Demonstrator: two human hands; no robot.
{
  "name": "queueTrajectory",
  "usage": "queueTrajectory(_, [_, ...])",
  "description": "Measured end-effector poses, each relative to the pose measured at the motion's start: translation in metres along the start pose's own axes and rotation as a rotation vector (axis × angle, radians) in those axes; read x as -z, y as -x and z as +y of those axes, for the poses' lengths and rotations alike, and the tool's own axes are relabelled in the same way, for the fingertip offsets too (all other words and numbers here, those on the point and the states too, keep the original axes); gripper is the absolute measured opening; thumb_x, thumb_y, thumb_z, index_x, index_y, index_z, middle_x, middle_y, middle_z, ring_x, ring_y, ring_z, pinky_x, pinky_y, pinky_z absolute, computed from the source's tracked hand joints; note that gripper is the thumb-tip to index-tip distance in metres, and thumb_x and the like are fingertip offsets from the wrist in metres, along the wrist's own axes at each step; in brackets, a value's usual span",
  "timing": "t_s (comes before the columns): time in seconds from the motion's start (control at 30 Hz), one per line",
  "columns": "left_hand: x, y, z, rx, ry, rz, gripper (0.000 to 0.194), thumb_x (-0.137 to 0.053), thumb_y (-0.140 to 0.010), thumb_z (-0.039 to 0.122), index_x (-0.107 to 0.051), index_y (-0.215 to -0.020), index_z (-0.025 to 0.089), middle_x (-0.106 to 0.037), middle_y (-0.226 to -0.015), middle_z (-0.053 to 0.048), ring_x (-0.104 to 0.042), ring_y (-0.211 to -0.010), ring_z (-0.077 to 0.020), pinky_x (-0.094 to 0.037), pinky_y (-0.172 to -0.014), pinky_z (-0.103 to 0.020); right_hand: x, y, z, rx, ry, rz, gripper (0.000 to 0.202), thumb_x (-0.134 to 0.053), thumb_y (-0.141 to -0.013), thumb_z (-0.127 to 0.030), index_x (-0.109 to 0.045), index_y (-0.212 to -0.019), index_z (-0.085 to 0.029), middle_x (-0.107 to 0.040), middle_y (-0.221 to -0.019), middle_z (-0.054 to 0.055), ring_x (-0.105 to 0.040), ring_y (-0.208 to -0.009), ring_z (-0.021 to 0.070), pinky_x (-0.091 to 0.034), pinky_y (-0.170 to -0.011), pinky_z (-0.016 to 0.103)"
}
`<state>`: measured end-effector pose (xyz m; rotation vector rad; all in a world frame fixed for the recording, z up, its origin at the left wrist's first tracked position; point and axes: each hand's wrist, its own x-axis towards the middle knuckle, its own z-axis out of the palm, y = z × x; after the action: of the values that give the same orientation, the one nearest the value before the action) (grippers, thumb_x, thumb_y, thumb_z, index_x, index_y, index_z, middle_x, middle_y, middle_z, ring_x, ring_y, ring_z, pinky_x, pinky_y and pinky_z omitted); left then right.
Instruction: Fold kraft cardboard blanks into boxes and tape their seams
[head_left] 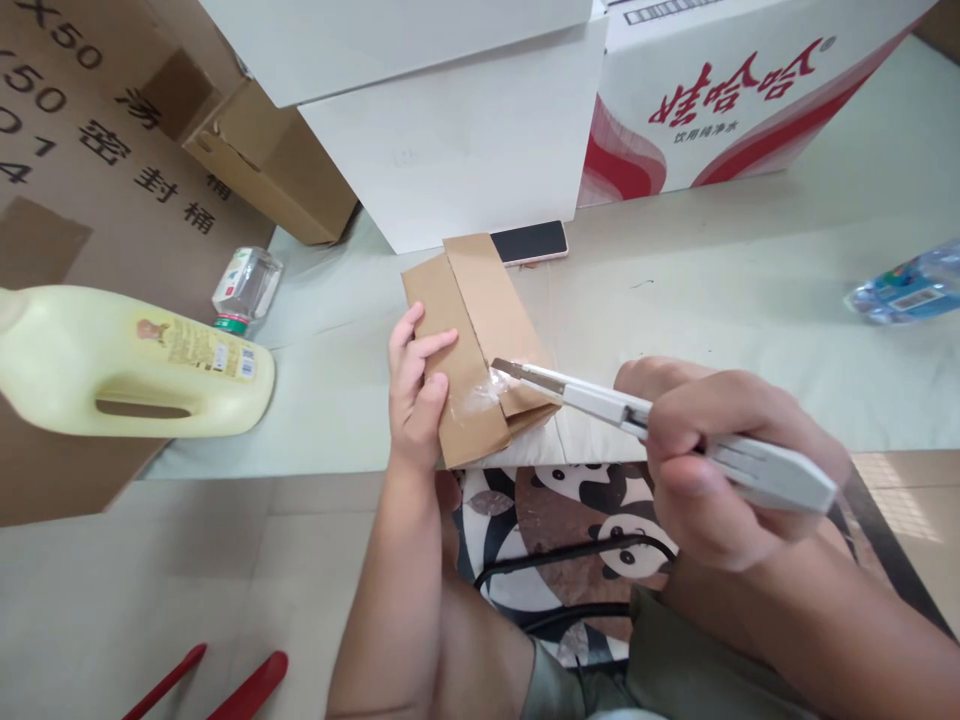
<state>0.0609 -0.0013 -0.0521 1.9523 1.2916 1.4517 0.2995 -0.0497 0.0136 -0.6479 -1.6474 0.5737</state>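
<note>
A small brown cardboard box [465, 330] lies near the table's front edge, with clear tape across its near end. My left hand [420, 390] grips the box's left side, its fingers spread over the top. In my right hand [720, 460] is a white utility knife [607, 405], wrapped by the fingers. Its extended blade points left, and the tip is at the taped seam on the box; whether it cuts in cannot be made out.
Behind the box lies a phone [532, 243] beside a white box [465, 140]. A red-and-white carton [720, 110] stands at the back right, a plastic bottle [911, 285] at the right. A yellow jug [135, 360], small clear bottle [247, 285] and brown cartons [277, 150] occupy the left.
</note>
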Motion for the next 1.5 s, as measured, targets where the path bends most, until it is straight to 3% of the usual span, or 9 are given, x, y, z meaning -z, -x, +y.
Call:
queueTrajectory(0.1, [0.001,0.000,0.000,0.011,-0.010,-0.007,0.042,-0.051,-0.094,0.059,-0.068,-0.118,0.030,-0.046,-0.155,-0.003,-0.037,-0.150,-0.0309,-0.026,-0.127,-0.052,-0.004,-0.002,0.001,0.079,-0.070,0.057,0.016,-0.055,-0.096,-0.025,-0.050,-0.081,-0.022,-0.042,-0.058,-0.004,-0.040,-0.050,0.0104,-0.030,-0.047,0.028])
queueTrajectory(0.3, [0.002,0.001,-0.001,0.015,-0.014,0.008,0.042,-0.051,-0.094,0.059,-0.068,-0.118,0.029,-0.046,-0.155,-0.004,-0.035,-0.151,-0.0322,-0.025,-0.127,-0.055,-0.007,-0.002,-0.003,0.069,-0.018,0.047,0.021,-0.050,-0.099,-0.026,-0.048,-0.078,-0.022,-0.039,-0.058,-0.004,-0.038,-0.051,0.0108,-0.031,-0.048,0.027])
queueTrajectory(0.47, [0.001,0.001,-0.001,0.021,-0.002,0.003,0.041,-0.051,-0.094,0.057,-0.068,-0.119,0.029,-0.045,-0.155,-0.006,-0.034,-0.151,-0.0334,-0.023,-0.127,-0.056,-0.007,-0.002,-0.006,0.118,-0.002,-0.092,0.017,-0.051,-0.095,-0.018,-0.047,-0.078,-0.022,-0.038,-0.060,-0.004,-0.037,-0.052,0.0107,-0.031,-0.049,0.026])
queueTrajectory(0.6, [0.000,0.001,-0.001,0.003,0.009,0.018,0.040,-0.051,-0.094,0.056,-0.068,-0.118,0.029,-0.047,-0.154,-0.005,-0.034,-0.151,-0.0331,-0.021,-0.128,-0.056,-0.011,-0.003,-0.009,0.202,0.017,-0.057,0.019,-0.044,-0.098,-0.018,-0.049,-0.080,-0.020,-0.036,-0.060,-0.004,-0.034,-0.052,0.0115,-0.030,-0.051,0.028])
queueTrajectory(1.03, [-0.002,0.000,0.003,0.027,-0.010,0.026,0.038,-0.050,-0.094,0.055,-0.069,-0.116,0.029,-0.047,-0.154,-0.006,-0.034,-0.151,-0.0318,-0.020,-0.128,-0.055,-0.016,0.002,-0.010,0.185,0.142,-0.063,0.015,-0.047,-0.092,-0.014,-0.050,-0.079,-0.022,-0.036,-0.061,-0.004,-0.032,-0.054,0.0129,-0.028,-0.055,0.030])
queueTrajectory(1.3, [-0.003,0.002,0.003,0.057,-0.110,0.061,0.042,-0.049,-0.094,0.057,-0.067,-0.116,0.027,-0.049,-0.151,-0.008,-0.037,-0.148,-0.0329,-0.029,-0.124,-0.054,-0.018,0.003,-0.004,0.118,0.089,-0.051,0.015,-0.047,-0.081,-0.008,-0.045,-0.080,-0.022,-0.036,-0.060,-0.005,-0.031,-0.052,0.0103,-0.027,-0.049,0.027])
queueTrajectory(1.5, [-0.005,0.002,0.004,0.020,-0.107,0.049,0.036,-0.051,-0.096,0.050,-0.068,-0.117,0.026,-0.048,-0.150,-0.009,-0.041,-0.146,-0.0314,-0.031,-0.123,-0.052,-0.013,0.002,-0.011,0.060,0.081,-0.079,0.016,-0.047,-0.078,-0.005,-0.045,-0.078,-0.022,-0.034,-0.060,-0.005,-0.029,-0.050,0.0088,-0.024,-0.047,0.027])
